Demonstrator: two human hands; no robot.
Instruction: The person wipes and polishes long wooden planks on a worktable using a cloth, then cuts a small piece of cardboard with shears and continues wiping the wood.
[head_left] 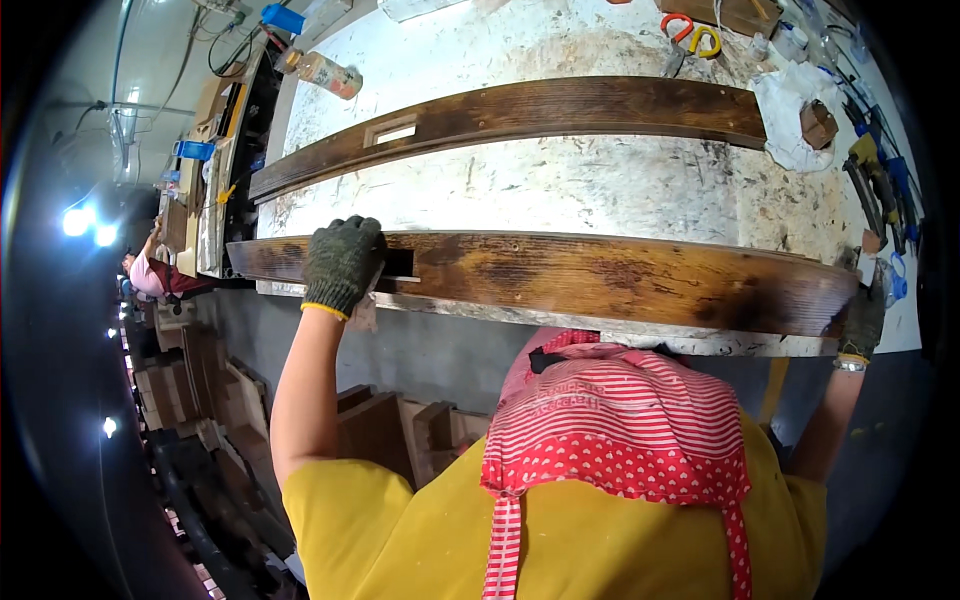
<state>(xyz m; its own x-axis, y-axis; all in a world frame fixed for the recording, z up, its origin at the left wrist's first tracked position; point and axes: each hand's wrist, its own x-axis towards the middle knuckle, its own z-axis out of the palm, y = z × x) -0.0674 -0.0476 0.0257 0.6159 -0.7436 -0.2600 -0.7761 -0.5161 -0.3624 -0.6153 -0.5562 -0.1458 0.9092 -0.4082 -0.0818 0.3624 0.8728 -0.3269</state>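
One plank (600, 277), fingers (352, 228) apparently gripping.

stained white table (580, 190) under far brown board (580, 105), bottle (330, 75), scissors (684, 48), crumpled sheet (779, 105)

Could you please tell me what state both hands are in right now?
Left hand: closed on the nearer long dark-brown wooden board.
Right hand: at that board's right end; whether it is closed cannot be told.
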